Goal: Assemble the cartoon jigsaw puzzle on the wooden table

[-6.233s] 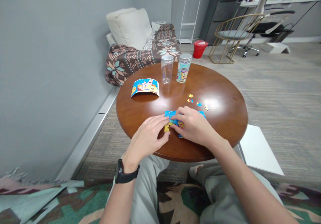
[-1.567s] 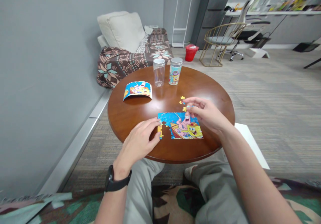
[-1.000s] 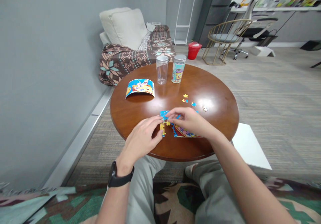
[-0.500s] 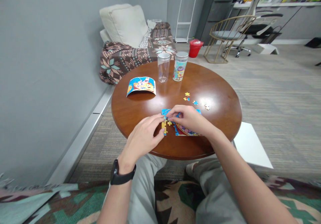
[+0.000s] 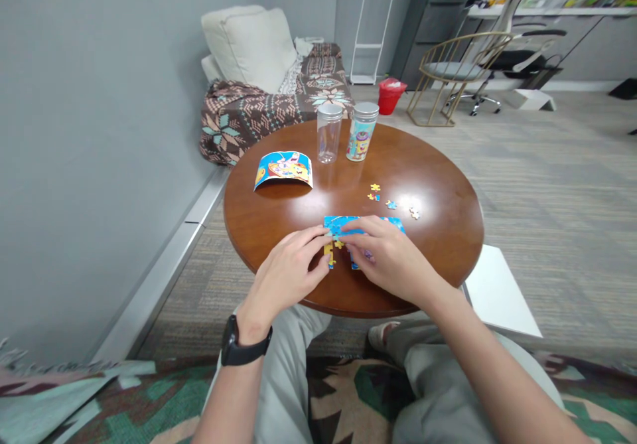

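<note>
A partly joined jigsaw puzzle [image 5: 343,220] lies flat near the table's front edge, its blue strip along the top. My left hand [image 5: 291,268] rests at the puzzle's left edge, fingers stretched out and thumb apart by a yellow puzzle piece [image 5: 328,250]. Over the puzzle's middle and right, my right hand [image 5: 393,255] has its fingers spread, the tips touching or just above the pieces; it covers much of the picture. Between the hands, a small yellow piece [image 5: 339,244] sits below the blue strip beside a gap showing brown wood.
Several loose puzzle pieces [image 5: 391,204] lie beyond my right hand. A curved picture sheet [image 5: 284,167] stands at the left of the round brown table [image 5: 263,225]. Behind are a clear jar [image 5: 328,135] and a printed jar [image 5: 361,133], both with silver lids.
My right hand's fingers have gone from bunched together at the gap to spread over the puzzle, with the thumb lower. My left hand has barely moved. The view has shifted slightly.
</note>
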{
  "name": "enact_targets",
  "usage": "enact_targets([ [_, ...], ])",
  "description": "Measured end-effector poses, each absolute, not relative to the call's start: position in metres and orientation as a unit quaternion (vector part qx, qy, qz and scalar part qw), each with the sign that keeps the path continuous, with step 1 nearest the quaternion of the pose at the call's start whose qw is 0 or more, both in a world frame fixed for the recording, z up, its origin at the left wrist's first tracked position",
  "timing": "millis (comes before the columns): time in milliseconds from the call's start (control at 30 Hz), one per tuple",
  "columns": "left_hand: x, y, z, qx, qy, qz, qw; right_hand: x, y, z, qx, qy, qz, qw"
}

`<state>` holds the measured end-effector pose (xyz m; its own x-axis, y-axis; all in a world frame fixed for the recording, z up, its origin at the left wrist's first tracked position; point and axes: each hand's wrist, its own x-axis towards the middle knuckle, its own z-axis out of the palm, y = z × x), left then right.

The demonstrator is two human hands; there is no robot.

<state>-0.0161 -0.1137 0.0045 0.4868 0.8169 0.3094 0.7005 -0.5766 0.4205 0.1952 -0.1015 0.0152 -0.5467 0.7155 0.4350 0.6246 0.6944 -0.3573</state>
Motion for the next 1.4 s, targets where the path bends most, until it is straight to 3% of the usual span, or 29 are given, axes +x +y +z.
enact_targets([
  [367, -0.015, -0.114, 0.002, 0.854, 0.441, 0.257, 0.102, 0.189, -0.116, 0.01, -0.371, -0.899, -0.01, 0.233],
  [733, -0.016, -0.114, 0.001, 0.853, 0.442, 0.26, 0.099, 0.186, -0.117, 0.006, -0.38, -0.889, -0.036, 0.252],
  [1400, -0.016, -0.114, 0.001, 0.858, 0.438, 0.251, 0.093, 0.196, -0.11, 0.011, -0.39, -0.882, 0.011, 0.265],
])
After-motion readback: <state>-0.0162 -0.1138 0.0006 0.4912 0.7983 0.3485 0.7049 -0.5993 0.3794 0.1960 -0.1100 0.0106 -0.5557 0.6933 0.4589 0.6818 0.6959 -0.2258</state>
